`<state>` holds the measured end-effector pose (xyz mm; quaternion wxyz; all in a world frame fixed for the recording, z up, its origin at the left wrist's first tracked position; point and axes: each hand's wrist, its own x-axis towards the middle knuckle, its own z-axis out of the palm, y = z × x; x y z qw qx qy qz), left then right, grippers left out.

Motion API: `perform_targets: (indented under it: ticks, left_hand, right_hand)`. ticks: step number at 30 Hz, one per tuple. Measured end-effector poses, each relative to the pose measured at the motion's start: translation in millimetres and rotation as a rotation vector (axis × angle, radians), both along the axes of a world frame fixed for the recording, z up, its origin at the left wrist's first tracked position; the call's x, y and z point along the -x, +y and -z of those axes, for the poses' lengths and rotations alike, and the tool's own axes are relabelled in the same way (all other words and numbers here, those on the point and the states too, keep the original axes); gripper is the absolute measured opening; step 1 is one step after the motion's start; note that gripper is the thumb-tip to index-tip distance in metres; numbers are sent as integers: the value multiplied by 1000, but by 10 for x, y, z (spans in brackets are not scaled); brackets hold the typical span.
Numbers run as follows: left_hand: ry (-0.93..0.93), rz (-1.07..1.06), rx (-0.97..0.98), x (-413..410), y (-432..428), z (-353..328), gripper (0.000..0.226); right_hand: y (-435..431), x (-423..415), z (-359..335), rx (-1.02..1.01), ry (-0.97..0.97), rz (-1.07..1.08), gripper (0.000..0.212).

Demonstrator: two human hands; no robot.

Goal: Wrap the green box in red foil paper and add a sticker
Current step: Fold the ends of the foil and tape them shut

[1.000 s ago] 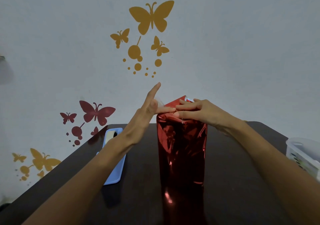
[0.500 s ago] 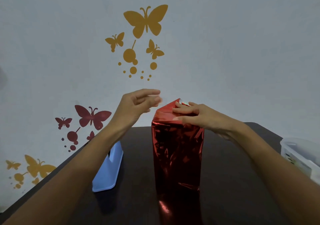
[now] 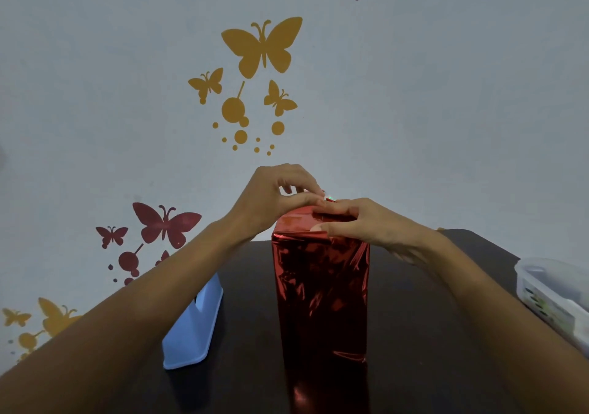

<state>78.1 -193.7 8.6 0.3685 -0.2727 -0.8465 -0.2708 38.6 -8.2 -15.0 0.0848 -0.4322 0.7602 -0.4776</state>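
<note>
The box stands upright in the middle of the dark table, fully covered in shiny red foil (image 3: 320, 292); only a tiny green glint shows at its top rear. My left hand (image 3: 271, 196) hovers over the top, thumb and curled fingers pinching the tip of the top foil flap. My right hand (image 3: 366, 222) lies across the top, fingers flat on the folded foil and thumb along the front edge. No sticker is visible.
A light blue plastic object (image 3: 194, 327) sits on the dark table (image 3: 430, 334) to the left of the box, under my left forearm. A white plastic container (image 3: 554, 289) stands at the right edge. A wall with butterfly decals rises right behind the table.
My left hand came back from the left with curled fingers and closed on the top flap. The flap that stood up now lies lower. My right hand stayed on the top.
</note>
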Motion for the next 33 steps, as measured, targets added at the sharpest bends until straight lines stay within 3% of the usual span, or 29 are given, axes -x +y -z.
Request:
perform_targets:
  ticks: [2, 5, 8, 13, 19, 24, 33]
  left_hand:
    - [124, 12, 71, 26, 5, -13, 11]
    - [256, 11, 207, 67, -3, 7, 18]
    - [261, 30, 281, 116, -32, 52, 20]
    - [205, 70, 242, 165, -112, 80, 20]
    - [-86, 135, 106, 119, -116, 59, 17]
    - [-365, 172, 126, 88, -132, -53, 13]
    - [-579, 165, 139, 22, -209, -114, 33]
  right_hand:
    - [-6, 23, -2, 0, -7, 9, 35]
    - [-1, 25, -5, -1, -12, -3, 23]
    - [-1, 26, -4, 4, 1, -3, 14]
    - [-15, 39, 4, 2, 11, -25, 24]
    - [-4, 35, 3, -4, 23, -27, 28]
    - [-16, 26, 13, -17, 36, -1, 37]
    - [-16, 29, 12, -20, 22, 21, 43]
